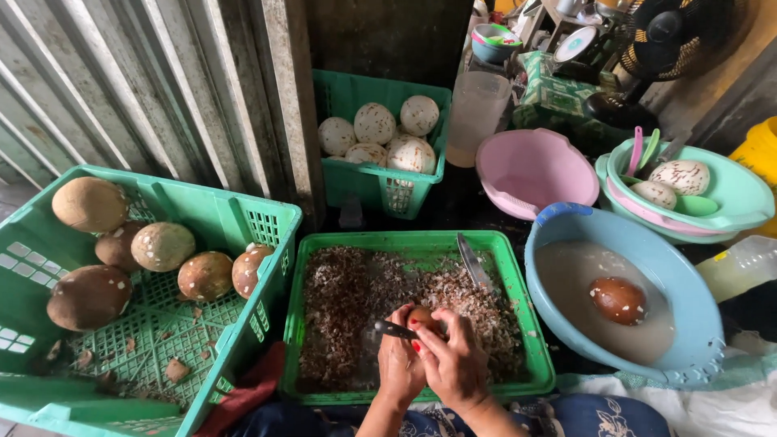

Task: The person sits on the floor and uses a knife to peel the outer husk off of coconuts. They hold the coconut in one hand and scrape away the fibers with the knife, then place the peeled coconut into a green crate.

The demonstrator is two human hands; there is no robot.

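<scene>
My left hand (398, 364) grips a small peeling tool (394, 329) with a dark handle. Beside it, my right hand (455, 362) cups a brown coconut kernel (422, 316) against the tool. Both hands hover over a green crate (518, 311) lined with brown shavings (348, 303). A knife (474, 263) lies on the shavings at the crate's far right. Left of it, a large green crate (243, 212) holds several brown unpeeled kernels (162, 246). A blue basin (696, 340) of cloudy water on the right contains one brown kernel (618, 299).
A small green crate (380, 190) at the back holds several white peeled kernels (375, 123). A pink bowl (534, 170), stacked bowls (728, 202) with two peeled kernels, a plastic jug (477, 109) and a fan (664, 40) stand behind. Corrugated metal wall (121, 73) on the left.
</scene>
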